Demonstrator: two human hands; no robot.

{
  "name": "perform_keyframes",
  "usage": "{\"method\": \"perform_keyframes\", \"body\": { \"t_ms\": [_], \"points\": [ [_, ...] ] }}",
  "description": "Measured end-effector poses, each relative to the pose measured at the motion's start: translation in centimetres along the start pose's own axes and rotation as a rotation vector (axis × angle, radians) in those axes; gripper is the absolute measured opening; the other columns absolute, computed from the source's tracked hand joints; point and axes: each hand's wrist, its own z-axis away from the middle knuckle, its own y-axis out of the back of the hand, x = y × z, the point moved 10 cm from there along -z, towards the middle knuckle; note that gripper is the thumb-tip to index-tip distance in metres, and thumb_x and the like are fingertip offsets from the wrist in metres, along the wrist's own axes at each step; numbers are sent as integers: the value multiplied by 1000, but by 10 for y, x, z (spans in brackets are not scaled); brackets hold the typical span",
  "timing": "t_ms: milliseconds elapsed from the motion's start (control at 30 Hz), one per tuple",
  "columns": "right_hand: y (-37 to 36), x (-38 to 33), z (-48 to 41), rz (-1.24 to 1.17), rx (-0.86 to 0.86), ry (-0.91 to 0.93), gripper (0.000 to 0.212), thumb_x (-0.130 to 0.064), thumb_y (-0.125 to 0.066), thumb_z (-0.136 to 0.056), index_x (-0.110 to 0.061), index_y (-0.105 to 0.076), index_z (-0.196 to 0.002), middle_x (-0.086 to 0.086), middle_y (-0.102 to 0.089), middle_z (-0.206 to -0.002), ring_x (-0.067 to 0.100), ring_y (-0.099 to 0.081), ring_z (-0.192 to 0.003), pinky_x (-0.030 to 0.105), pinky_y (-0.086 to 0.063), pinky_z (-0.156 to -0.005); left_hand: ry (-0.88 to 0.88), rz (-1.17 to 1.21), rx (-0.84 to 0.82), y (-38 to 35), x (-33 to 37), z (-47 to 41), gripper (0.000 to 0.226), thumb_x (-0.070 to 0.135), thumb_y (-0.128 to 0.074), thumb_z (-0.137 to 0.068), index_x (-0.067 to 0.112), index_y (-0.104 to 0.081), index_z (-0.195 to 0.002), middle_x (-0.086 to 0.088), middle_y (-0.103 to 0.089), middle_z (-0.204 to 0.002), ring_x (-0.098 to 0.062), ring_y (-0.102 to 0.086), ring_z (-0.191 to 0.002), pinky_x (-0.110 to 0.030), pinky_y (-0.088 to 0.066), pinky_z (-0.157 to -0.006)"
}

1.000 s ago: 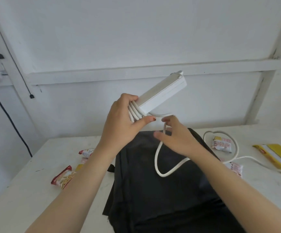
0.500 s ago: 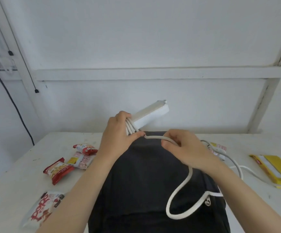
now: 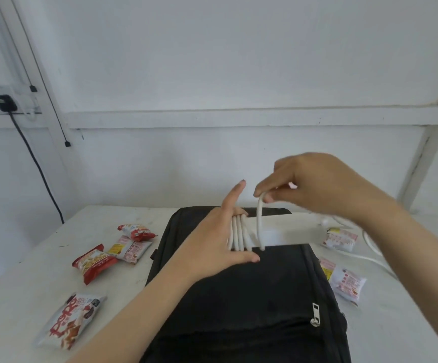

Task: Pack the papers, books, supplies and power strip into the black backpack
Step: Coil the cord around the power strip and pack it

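Spreading across the frame, the white table (image 3: 16, 297) carried a black backpack (image 3: 238, 297) lying flat at its centre, a silver zipper pull (image 3: 315, 314) on its right side. Above the backpack's far end, the white power strip (image 3: 285, 231) was held level, with several turns of its white cord (image 3: 238, 233) wound around its left end. The left hand (image 3: 212, 239) gripped that wrapped end, thumb underneath and fingers partly straightened. The right hand (image 3: 317, 184) pinched a loop of cord between thumb and fingertips just above the strip. Snack packets (image 3: 94, 262) lay scattered on both sides of the backpack.
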Motion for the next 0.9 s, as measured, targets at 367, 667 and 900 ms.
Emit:
{"method": "perform_keyframes", "body": {
  "t_ms": [367,667,900],
  "points": [
    [-59,58,2,-1084,-88,-199,16,-11,-64,-75,-22,-76,-72,-2,-54,-56,7,-36,-48,17,-30,-48,38,1007,178,14,2,16,91,46,-84,-57,63,-29,-128,9,-64,-116,-16,-63,-107,-35,-53,-86],
    [-113,22,21,-1157,26,-375,24,-49,-64,-82,-26,-72,-83,-18,-50,-53,0,-38,-45,9,-28,-44,211,1138,336,0,-36,19,57,41,-54,-76,48,-39,-131,10,-57,-127,-11,-61,-110,-40,-54,-87],
    [-125,28,27,-1312,145,-653,41,-54,-65,-73,-16,-68,-90,-14,-44,-51,4,-28,-42,14,-23,-39,216,1068,375,7,-39,11,51,48,-51,-74,28,-47,-120,1,-61,-119,-15,-64,-103,-38,-56,-81]
  ]
}}
